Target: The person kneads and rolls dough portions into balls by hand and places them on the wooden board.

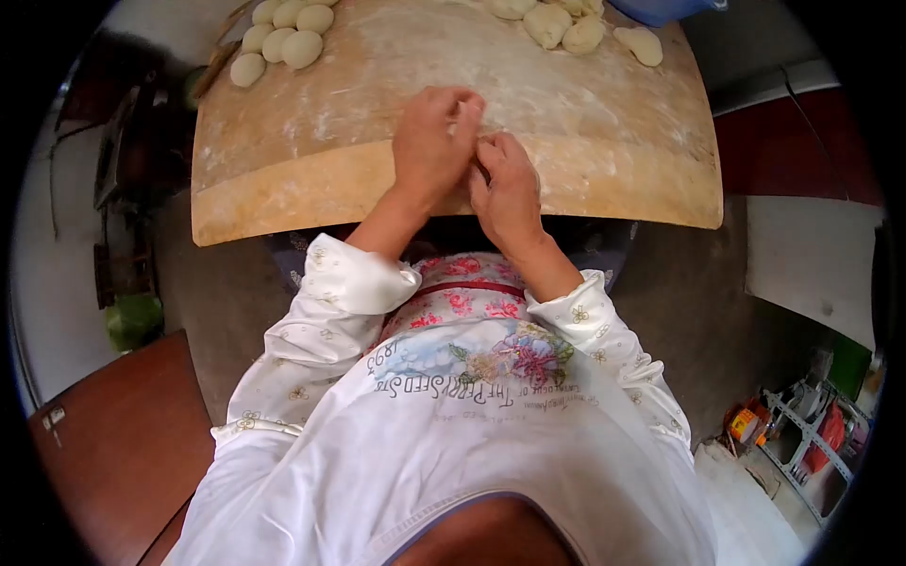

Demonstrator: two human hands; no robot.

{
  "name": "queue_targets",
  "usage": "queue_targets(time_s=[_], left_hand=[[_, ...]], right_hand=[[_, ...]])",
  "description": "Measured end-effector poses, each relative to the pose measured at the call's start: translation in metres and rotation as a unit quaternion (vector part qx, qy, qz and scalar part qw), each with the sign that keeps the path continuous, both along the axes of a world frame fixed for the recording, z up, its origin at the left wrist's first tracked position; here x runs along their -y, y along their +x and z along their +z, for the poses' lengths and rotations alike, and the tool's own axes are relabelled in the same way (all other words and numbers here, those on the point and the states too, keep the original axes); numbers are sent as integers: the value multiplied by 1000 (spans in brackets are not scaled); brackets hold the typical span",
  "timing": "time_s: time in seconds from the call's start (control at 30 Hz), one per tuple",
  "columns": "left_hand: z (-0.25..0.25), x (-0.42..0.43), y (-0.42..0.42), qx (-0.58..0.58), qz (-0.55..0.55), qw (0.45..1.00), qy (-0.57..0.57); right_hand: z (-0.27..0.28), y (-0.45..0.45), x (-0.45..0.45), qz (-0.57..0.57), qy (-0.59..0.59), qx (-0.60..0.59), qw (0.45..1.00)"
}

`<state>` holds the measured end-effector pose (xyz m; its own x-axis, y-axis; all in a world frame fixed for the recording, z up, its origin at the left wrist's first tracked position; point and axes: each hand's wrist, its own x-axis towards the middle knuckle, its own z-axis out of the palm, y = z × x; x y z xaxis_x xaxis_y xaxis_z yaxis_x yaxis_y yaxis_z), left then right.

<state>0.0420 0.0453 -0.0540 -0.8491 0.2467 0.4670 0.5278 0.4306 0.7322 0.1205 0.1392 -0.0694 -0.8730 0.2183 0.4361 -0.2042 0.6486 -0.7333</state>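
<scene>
Over the front part of a floured wooden board (311,179), my left hand (432,141) and my right hand (510,179) come together, close to each other. The left one is slightly blurred, its fingers curled inward. My right fingers are bent and pressed together just below it. Whatever lies between the two hands is hidden by them. Smooth round dough balls (302,49) sit in a group at the board's far left. Rougher lumps of dough (547,26) lie at the far right, with one separate piece (640,45) beside them.
Part of a blue bowl (665,8) shows at the far right edge of the board. A brown wooden panel (127,453) stands at lower left. At lower right is a metal rack (807,439) with an orange-labelled bottle (746,426).
</scene>
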Motion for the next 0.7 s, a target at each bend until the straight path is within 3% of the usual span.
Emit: queue_targets(time_s=[0.1,0.2,0.3,0.33,0.4,0.5,0.6,0.7], left_hand=[[-18,1,1,-117,-24,987,-108],[-19,-1,-6,-84,-61,987,-126],[-12,-2,-27,87,-98,985,-111],[-14,-3,-29,98,-82,991,-33],[-11,-4,-31,116,-48,984,123],[10,16,-20,417,-120,868,239],[-7,20,-14,202,-87,973,77],[-17,14,-1,-48,-41,994,-89]], right_hand=[[-4,0,-2,4,-1,27,1000],[-11,-7,-5,-23,31,26,999],[-5,-19,-13,-23,-32,117,992],[-3,-20,-14,-15,-117,109,987],[14,-15,-14,13,-128,159,979],[17,-6,-4,19,-94,132,987],[2,-3,7,9,-15,64,998],[-4,-9,8,-4,33,41,999]])
